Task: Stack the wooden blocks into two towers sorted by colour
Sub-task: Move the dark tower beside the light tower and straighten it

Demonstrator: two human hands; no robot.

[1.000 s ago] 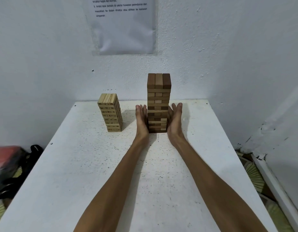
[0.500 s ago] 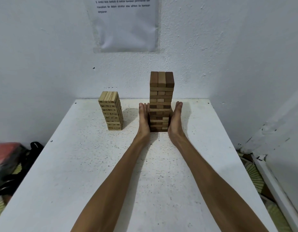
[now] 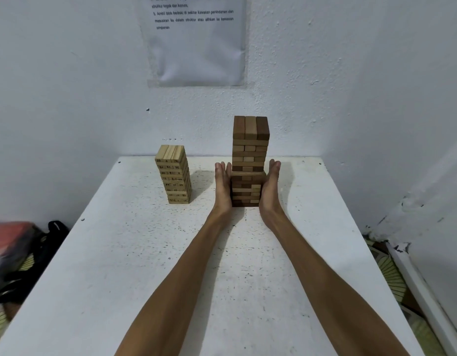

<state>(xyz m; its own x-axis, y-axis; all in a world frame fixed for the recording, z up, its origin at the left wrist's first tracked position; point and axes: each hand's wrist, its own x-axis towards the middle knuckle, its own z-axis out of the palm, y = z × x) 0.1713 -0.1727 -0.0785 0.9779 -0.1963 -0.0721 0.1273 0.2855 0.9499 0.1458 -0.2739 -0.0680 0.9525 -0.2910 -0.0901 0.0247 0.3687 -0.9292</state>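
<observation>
Your left hand [image 3: 223,186] & right hand [image 3: 269,186], fingers straight, press flat vs. tall dark-brown tower [image 3: 250,150]; shorter pale tower [image 3: 174,174] stands apart.

Tall upright brown block tower [image 3: 250,160]; shorter pale numbered tower [image 3: 174,174] well apart, leftward.

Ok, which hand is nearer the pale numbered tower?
Left. The left hand sits between the pale tower and the dark tower; the right hand is past the dark tower.

Matt wooden blocks [image 3: 250,160], seemingly unvarnished
</observation>
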